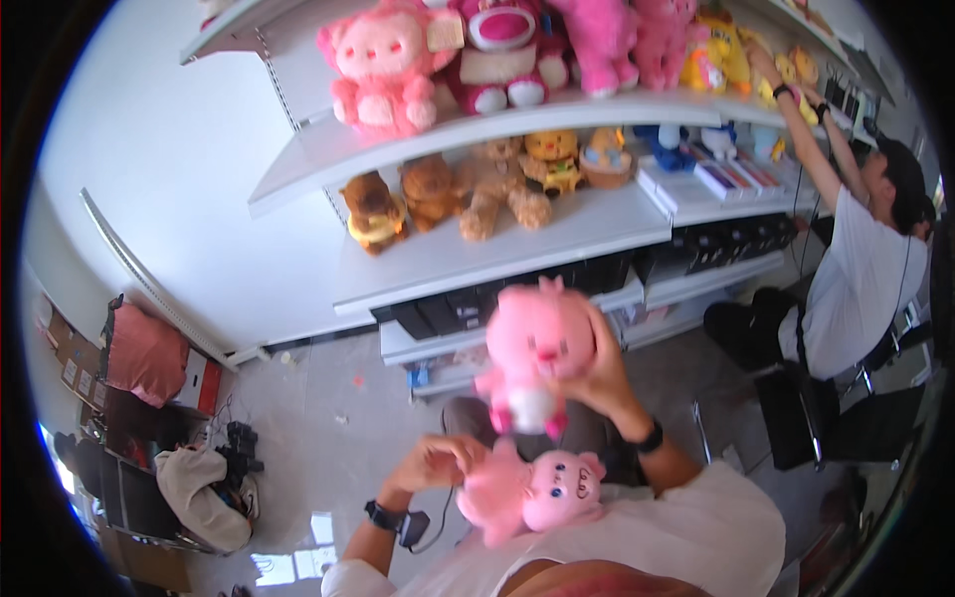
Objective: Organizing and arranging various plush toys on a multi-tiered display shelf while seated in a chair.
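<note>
In my right hand (608, 373) is a pink plush toy (541, 343) with a white belly and darker pink feet. My fingers grip the side of its round head, and it is held upright and slightly blurred. A second pink plush toy (496, 489), with blue eyes and stitched marks on its forehead, lies sideways against my shirt. The fingers of my left hand (440, 459) are closed at the lower end of its body. A black band with a small device and cable is on my left wrist.
Ahead, a white shelf (477, 265) holds brown plush toys (436, 190). Large pink plush toys (384, 71) line the shelf above. At right, a person (858, 246) reaches toward yellow plush toys, near black chairs (813, 418). Another chair with a garment (198, 492) stands at left.
</note>
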A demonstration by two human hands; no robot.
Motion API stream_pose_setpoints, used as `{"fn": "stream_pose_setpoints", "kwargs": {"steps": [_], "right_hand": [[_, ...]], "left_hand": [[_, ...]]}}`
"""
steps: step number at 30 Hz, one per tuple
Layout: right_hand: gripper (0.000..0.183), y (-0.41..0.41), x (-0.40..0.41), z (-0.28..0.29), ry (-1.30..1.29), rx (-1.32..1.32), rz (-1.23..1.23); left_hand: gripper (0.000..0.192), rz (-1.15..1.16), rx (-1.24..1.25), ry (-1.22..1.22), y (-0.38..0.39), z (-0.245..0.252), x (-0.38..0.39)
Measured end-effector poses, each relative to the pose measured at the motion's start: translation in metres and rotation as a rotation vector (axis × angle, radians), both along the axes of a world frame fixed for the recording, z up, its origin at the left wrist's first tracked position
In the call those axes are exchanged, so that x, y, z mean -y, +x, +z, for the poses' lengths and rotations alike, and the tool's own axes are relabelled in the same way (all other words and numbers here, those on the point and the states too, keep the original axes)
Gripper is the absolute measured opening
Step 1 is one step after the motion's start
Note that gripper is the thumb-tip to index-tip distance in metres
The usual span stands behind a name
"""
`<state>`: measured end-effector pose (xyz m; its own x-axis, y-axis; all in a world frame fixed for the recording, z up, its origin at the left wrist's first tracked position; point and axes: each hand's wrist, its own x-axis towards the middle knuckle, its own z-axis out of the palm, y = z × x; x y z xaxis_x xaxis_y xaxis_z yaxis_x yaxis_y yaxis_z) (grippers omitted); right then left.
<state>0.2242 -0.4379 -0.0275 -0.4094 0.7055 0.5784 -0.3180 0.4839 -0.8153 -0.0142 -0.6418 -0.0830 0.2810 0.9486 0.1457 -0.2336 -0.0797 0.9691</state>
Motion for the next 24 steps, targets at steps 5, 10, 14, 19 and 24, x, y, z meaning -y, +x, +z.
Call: {"fn": "stream_pose_setpoints", "kwargs": {"steps": [5, 10, 14, 19, 24], "right_hand": [[0.095, 0.060, 0.039, -0.047, 0.182, 0.282, -0.026], [0.093, 0.067, 0.040, -0.096, 0.021, 0.363, -0.061], [0.091, 0.061, 0.050, -0.091, 0.086, 0.402, -0.009], [0.101, 0.045, 0.075, -0.096, -0.267, 0.251, 0.096], [0.085, 0.081, 0.055, -0.139, -0.714, 0.644, 0.694]], "left_hand": [[0.038, -0.095, 0.091, -0.286, 0.041, -0.044, -0.015], [0.057, 0.066, -0.168, -0.431, 0.058, -0.094, -0.038], [0.050, -0.100, -0.366, -0.350, 0.071, -0.099, -0.058], [0.051, 0.069, -0.034, -0.361, 0.092, -0.079, -0.054], [0.045, 0.318, -0.001, -0.226, 0.104, -0.046, -0.029]]}}
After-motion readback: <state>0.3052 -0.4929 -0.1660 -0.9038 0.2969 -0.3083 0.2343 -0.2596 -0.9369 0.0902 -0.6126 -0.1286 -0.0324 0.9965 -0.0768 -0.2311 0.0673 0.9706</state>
